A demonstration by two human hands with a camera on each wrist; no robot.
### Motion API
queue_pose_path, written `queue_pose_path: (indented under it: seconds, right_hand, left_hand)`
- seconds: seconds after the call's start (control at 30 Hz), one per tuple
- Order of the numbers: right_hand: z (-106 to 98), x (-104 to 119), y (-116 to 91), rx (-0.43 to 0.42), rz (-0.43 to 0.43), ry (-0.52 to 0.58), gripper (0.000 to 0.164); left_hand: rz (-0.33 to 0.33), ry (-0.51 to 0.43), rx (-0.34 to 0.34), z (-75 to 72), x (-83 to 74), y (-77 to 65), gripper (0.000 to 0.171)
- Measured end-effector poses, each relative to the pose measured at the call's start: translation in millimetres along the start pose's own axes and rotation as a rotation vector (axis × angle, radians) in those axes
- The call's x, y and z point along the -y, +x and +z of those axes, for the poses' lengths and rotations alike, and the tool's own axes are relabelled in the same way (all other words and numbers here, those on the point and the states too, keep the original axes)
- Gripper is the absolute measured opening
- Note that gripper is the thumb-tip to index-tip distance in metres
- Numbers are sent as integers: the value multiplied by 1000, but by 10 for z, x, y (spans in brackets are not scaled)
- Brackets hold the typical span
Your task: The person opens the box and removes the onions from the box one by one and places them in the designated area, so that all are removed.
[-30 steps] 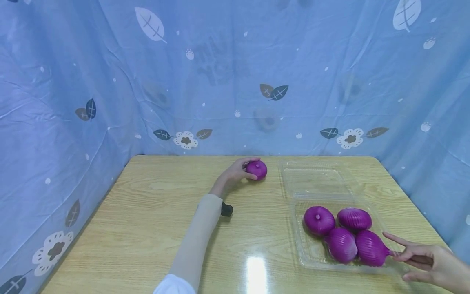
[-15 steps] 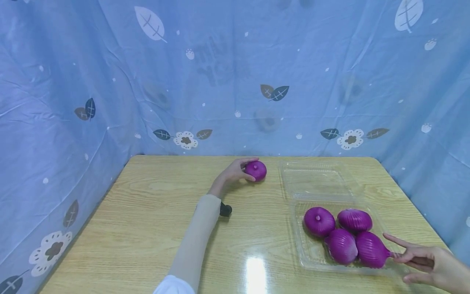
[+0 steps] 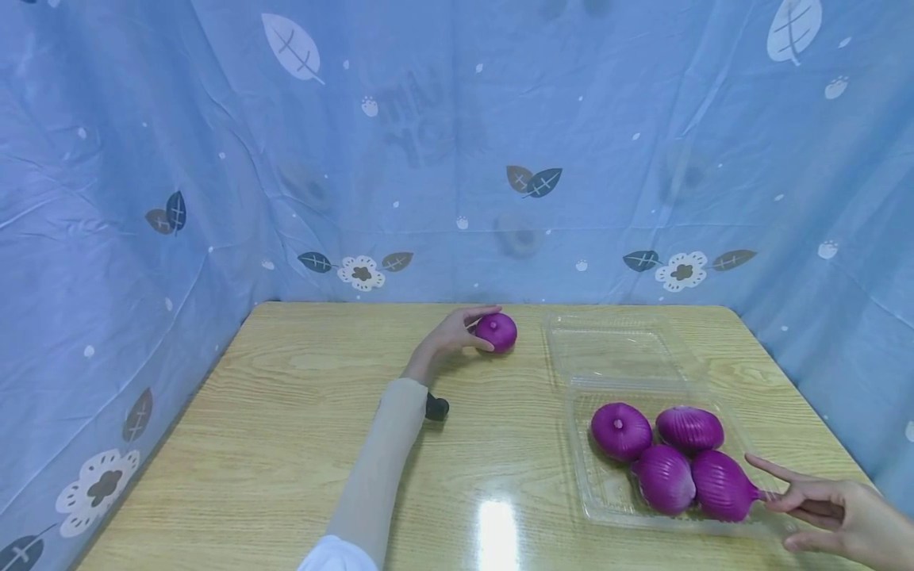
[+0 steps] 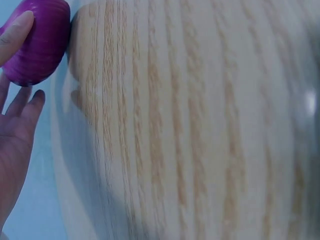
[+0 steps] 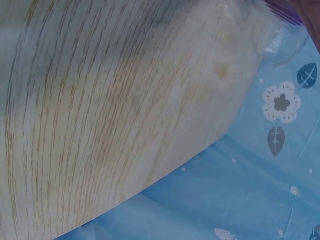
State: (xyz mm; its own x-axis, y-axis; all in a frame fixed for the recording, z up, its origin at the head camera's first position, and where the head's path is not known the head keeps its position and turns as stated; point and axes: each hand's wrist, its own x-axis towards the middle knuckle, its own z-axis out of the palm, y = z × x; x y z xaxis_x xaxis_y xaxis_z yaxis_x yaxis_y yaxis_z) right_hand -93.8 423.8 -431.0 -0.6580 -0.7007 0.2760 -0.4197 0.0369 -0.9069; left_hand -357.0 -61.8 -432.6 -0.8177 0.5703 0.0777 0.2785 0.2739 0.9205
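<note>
At the far middle of the table, my left hand (image 3: 457, 329) grips a purple onion (image 3: 497, 333) between thumb and fingers. In the left wrist view the thumb lies across this onion (image 4: 42, 45), with other fingers below it. My right hand (image 3: 835, 507) is at the right edge of a clear plastic clamshell box (image 3: 596, 507). Its fingers are spread, one at the stem end of the nearest onion (image 3: 721, 485), the thumb apart below. Several purple onions, including a left one (image 3: 620, 431), sit in the box's front half. The right wrist view shows only a corner of the right hand (image 5: 311, 17).
The box's clear lid (image 3: 607, 349) lies open behind its base, flat on the wooden table (image 3: 286, 444). Blue curtains (image 3: 457, 159) with leaf and flower prints hang along the back and sides. A black device (image 3: 437, 408) sits at the left wrist.
The onion in my left hand has shifted and turned very slightly to the left along with the hand. My right hand and the box stay nearly still.
</note>
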Motion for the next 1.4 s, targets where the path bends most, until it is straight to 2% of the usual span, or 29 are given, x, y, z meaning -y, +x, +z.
queue_pose_path:
  seconds: [0.2, 0.4, 0.47, 0.7, 0.9, 1.13, 1.4]
  right_hand:
    - [5, 18, 15, 4, -7, 17, 50]
    - [2, 14, 12, 13, -11, 30, 50]
    - [1, 13, 15, 15, -14, 21, 51]
    - [-3, 14, 20, 33, 5, 41, 50]
    - [-6, 19, 27, 33, 6, 39, 46]
    - [0, -27, 7, 30, -8, 8, 49]
    - [-14, -88, -57, 46, -4, 58, 48]
  left_hand:
    - [51, -44, 3, -66, 28, -43, 69]
    - [4, -110, -48, -160, 1, -111, 63]
    - [18, -109, -70, -192, -14, -135, 61]
    - [173, -148, -75, -219, -123, -250, 57]
    - [216, -193, -12, -121, -254, -348, 56]
    - [195, -226, 65, 66, -378, -445, 57]
    - [259, -142, 169, 299, -520, -512, 52]
